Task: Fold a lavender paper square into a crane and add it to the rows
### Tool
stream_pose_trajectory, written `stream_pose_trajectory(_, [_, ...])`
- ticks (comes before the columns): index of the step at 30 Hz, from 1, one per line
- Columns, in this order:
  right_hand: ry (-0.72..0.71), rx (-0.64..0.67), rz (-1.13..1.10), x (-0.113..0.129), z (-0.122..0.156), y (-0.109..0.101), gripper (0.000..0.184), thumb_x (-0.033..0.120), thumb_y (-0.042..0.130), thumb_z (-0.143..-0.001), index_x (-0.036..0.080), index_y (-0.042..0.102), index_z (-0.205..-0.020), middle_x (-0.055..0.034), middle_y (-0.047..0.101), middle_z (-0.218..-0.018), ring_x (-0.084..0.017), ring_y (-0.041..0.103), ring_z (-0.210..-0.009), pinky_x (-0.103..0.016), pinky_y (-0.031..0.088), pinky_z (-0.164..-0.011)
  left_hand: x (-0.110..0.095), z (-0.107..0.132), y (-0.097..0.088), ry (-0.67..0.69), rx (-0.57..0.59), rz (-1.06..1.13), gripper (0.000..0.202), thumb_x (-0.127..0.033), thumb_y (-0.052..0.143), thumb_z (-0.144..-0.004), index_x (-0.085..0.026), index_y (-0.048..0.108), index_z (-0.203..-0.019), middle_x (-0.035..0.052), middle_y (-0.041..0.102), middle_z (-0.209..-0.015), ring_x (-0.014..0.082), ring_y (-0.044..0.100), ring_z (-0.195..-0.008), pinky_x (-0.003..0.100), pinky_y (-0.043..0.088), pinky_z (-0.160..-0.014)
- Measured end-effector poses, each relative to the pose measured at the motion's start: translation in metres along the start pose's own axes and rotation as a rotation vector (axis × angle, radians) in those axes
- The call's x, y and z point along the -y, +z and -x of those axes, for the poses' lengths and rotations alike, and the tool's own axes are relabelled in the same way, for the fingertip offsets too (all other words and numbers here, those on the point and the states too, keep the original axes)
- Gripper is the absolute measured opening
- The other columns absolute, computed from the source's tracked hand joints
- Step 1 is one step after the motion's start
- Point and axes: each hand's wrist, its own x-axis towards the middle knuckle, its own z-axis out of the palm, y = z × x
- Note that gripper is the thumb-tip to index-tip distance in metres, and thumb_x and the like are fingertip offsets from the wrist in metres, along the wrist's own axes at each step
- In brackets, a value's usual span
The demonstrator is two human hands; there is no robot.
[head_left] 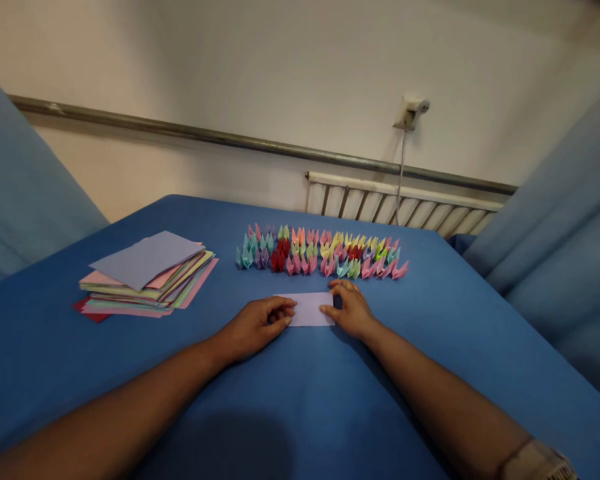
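**Many folded, one sheet underway**

On the blue table [300, 400] I see a stack of coloured paper [147, 277] not yet folded, and beyond it rows of finished folded pieces [325, 253]. My left hand [253, 327] and right hand [350, 310] press down with flat, ungripping fingers on a lilac sheet [309, 309] that seems to be folded in half.

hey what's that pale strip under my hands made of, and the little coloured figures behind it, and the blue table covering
Pale strip: looks like thin matte paper, lying flat with straight edges under the left hand and right hand. Little figures: likely the same kind of paper, with sharp creases and flat colours. Blue covering: probably cloth, matte, with soft rounded edges.
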Motion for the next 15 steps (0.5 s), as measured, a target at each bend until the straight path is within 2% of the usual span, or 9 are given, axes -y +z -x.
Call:
stream_pose_trajectory(2, [-0.125,-0.046,-0.091,0.005,0.002,-0.002,0.011,0.026,0.069,-0.078,0.021,0.058,-0.077,-0.0077,0.059,-0.118,-0.022,0.054,-0.112,-0.040,0.041,-0.097,-0.001,0.001,0.000,0.009,-0.017,0.002,0.047,-0.028,0.051,-0.085,-0.017,0.050,-0.131,0.0051,0.066,-0.101,0.0152,0.062,-0.082,0.031,0.053,-0.078])
stream_pose_trajectory(5, [-0.331,-0.073,-0.113,0.024,0.012,-0.010,0.005,0.027,0.063,-0.082,0.023,0.061,-0.080,-0.0064,0.059,-0.121,-0.022,0.052,-0.118,-0.042,0.038,-0.102,-0.001,0.003,0.000,0.076,-0.014,-0.033,0.058,-0.027,0.050,-0.088,-0.023,0.035,-0.143,0.0007,0.066,-0.094,0.0131,0.062,-0.076,0.027,0.052,-0.073])
stream_pose_trajectory(7, [-0.442,-0.021,-0.051,0.039,0.023,-0.016,0.004,0.026,0.061,-0.083,0.026,0.064,-0.086,-0.0045,0.060,-0.123,-0.024,0.047,-0.125,-0.046,0.034,-0.105,-0.002,0.005,0.001,0.156,-0.003,-0.110,0.049,-0.026,0.049,-0.089,-0.025,0.044,-0.138,-0.0001,0.067,-0.091,0.0135,0.063,-0.078,0.027,0.051,-0.075])
stream_pose_trajectory(9, [-0.564,0.073,0.002,0.051,0.033,-0.022,0.007,0.028,0.059,-0.084,0.028,0.065,-0.089,-0.0028,0.060,-0.125,-0.025,0.045,-0.128,-0.047,0.033,-0.106,-0.004,0.007,0.001,0.235,-0.021,-0.220,0.033,-0.023,0.048,-0.090,-0.025,0.059,-0.120,0.0012,0.069,-0.093,0.0149,0.065,-0.083,0.028,0.050,-0.079])
stream_pose_trajectory(11, [-0.649,0.116,-0.024,0.059,0.041,-0.026,0.012,0.034,0.058,-0.085,0.028,0.065,-0.093,-0.0019,0.060,-0.126,-0.025,0.045,-0.129,-0.046,0.033,-0.107,-0.007,0.010,0.001,0.294,-0.064,-0.309,0.024,-0.021,0.048,-0.090,-0.023,0.066,-0.105,0.0025,0.070,-0.096,0.0161,0.065,-0.088,0.028,0.049,-0.081])
stream_pose_trajectory(13, [-0.580,0.025,-0.115,0.059,0.041,-0.028,0.020,0.036,0.054,-0.087,0.027,0.064,-0.102,-0.0039,0.057,-0.130,-0.026,0.045,-0.129,-0.046,0.034,-0.107,-0.011,0.012,-0.001,0.321,-0.108,-0.347,0.022,-0.020,0.047,-0.090,-0.022,0.066,-0.102,0.0029,0.070,-0.094,0.0161,0.065,-0.088,0.028,0.049,-0.081])
stream_pose_trajectory(15, [-0.401,-0.114,-0.202,0.053,0.036,-0.027,0.025,0.034,0.048,-0.090,0.025,0.062,-0.108,-0.0069,0.051,-0.135,-0.025,0.046,-0.128,-0.045,0.036,-0.106,-0.014,0.014,-0.003,0.325,-0.140,-0.356,0.021,-0.021,0.047,-0.090,-0.021,0.065,-0.101,0.0034,0.069,-0.095,0.0163,0.065,-0.089,0.028,0.049,-0.082])
